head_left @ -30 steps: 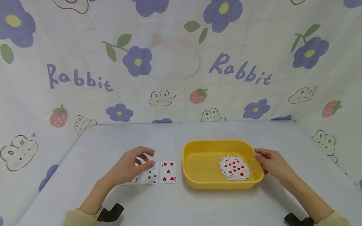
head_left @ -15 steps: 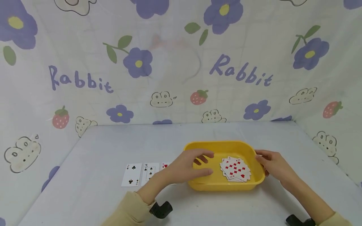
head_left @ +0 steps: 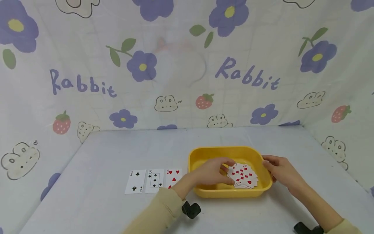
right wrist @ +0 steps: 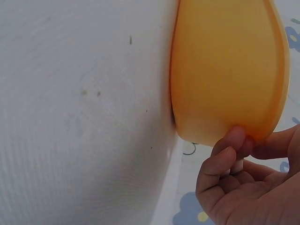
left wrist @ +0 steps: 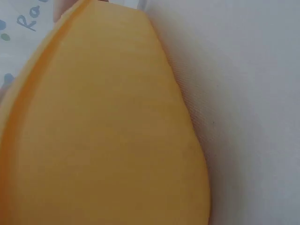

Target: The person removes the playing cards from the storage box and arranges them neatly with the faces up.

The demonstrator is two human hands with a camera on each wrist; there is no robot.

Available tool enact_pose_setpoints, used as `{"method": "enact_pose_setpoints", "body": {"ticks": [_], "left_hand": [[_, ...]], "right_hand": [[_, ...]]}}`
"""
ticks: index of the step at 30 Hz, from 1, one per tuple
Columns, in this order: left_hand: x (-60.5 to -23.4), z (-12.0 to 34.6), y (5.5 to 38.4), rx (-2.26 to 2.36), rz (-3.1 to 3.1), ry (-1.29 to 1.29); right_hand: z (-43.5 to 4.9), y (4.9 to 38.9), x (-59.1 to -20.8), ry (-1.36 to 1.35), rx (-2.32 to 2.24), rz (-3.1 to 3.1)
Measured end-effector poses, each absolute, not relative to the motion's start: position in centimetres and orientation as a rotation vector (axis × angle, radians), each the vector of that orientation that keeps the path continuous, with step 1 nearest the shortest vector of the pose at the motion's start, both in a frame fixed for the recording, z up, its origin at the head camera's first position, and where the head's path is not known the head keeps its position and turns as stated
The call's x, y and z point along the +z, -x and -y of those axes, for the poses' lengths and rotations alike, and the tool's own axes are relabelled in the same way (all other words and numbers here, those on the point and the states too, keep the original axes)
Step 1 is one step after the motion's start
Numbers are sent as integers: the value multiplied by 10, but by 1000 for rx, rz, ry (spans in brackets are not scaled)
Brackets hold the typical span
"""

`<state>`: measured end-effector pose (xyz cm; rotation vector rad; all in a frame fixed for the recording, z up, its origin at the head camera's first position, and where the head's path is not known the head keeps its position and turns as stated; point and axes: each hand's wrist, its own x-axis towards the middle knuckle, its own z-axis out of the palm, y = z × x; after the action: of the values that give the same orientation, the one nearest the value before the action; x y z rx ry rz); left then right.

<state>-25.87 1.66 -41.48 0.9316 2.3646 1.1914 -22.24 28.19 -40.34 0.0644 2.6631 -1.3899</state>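
My left hand [head_left: 214, 171] reaches over the front of a yellow plastic basin [head_left: 201, 192], thumb and fingers spread apart at the left edge of a pile of playing cards [head_left: 243, 175]. The top card carries red diamonds. At the basin's right end, my right hand [head_left: 281, 170] pinches the rim between thumb and fingers; the right wrist view shows fingertips [right wrist: 236, 136] pressed on the outer wall [right wrist: 225, 70]. In the left wrist view the basin's wall [left wrist: 108, 122] fills most of the picture and hides nearly all of the left hand.
Left of the basin lie three face-up cards in a row: a two of clubs [head_left: 135, 182], a three of clubs [head_left: 155, 177] and a five of hearts [head_left: 173, 175], partly covered by the left forearm. A patterned curtain [head_left: 181, 65] rises behind the white tabletop [head_left: 117, 146].
My left hand has moved right from above the card row, across the basin's left part, to the edge of the card pile. The right hand stays on the rim.
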Motion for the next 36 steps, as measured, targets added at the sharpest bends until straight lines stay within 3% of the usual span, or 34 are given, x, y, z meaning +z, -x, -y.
{"method": "enact_pose_setpoints", "body": {"ticks": [6, 24, 36], "left_hand": [[-420, -20, 260, 1240, -2341, -828], [-420, -29, 263, 1256, -2227, -885], [-429, -47, 274, 955, -2328, -1015]], "right_hand": [[-281, 222, -405, -61, -1392, -2664], [-282, 222, -405, -57, -1380, -2678], [-282, 222, -404, -51, -1388, -2667]]}}
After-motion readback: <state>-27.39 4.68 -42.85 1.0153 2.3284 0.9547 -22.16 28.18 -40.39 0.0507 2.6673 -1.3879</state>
